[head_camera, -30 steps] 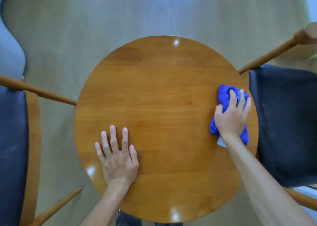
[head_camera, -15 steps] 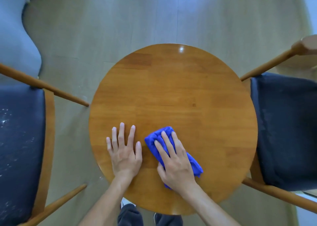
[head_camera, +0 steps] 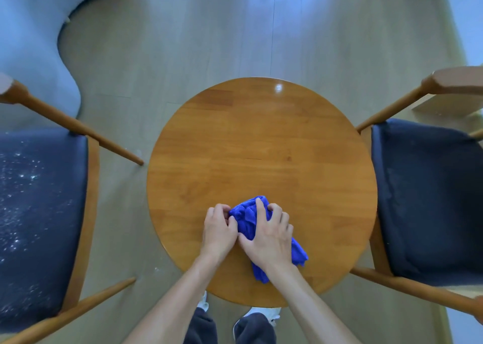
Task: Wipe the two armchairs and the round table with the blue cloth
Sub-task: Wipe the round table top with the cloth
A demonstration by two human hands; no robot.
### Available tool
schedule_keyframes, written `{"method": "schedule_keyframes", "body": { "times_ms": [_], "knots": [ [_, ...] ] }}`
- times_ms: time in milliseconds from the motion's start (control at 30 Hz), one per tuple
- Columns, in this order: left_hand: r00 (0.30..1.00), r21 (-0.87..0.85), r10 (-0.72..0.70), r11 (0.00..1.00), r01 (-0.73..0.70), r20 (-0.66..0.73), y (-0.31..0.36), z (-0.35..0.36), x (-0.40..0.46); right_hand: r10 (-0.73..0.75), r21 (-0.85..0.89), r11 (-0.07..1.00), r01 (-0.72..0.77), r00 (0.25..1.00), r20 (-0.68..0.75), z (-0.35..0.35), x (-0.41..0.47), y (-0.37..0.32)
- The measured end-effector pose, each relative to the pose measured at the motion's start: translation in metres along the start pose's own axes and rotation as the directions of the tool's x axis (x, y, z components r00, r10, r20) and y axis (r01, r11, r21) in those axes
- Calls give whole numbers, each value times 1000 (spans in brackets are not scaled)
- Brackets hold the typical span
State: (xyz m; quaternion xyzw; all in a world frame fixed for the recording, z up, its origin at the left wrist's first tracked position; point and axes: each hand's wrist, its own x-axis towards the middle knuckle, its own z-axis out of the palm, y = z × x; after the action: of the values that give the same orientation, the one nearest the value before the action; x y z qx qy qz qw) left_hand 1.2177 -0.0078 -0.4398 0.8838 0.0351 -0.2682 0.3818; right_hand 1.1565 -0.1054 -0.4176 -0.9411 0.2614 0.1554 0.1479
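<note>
- The blue cloth (head_camera: pixel 247 219) lies bunched on the near part of the round tabletop (head_camera: pixel 261 145).
- The right hand (head_camera: pixel 270 235) grips it from above, fingers curled.
- The left hand (head_camera: pixel 218 230) pinches its left edge.
- An armchair (head_camera: pixel 39 213) stands on each side.

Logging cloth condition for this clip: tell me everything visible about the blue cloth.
The blue cloth is a vivid blue, soft fabric with a fine ribbed texture, bunched and crumpled rather than spread flat. It lies on the near part of the round table. The right hand covers its middle with fingers curled into the folds; the left hand grips its left edge. A loose tail trails out toward the table's near edge beside the right wrist.
</note>
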Motion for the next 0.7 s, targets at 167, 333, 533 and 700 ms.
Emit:
{"method": "schedule_keyframes", "body": {
  "times_ms": [167, 333, 533, 700],
  "knots": [
    [989, -35, -116, 992, 119, 91, 10, -3, 5, 40, -6, 999, -39, 999, 21, 5, 8, -3],
    [977, -117, -164, 977, 180, 138, 21, -3, 3, -41, 166, 986, 27, 996, 84, -9, 10, 12],
    [974, -262, -88, 955, 142, 207, 29, -9, -11, 32, 513, 858, -45, 999, 33, -33, 5, 26],
    [965, -289, -77, 945, 151, 253, 35, -34, -24, 318, 738, 618, -270, 945, 80, -58, 3, 37]
  ]
}}
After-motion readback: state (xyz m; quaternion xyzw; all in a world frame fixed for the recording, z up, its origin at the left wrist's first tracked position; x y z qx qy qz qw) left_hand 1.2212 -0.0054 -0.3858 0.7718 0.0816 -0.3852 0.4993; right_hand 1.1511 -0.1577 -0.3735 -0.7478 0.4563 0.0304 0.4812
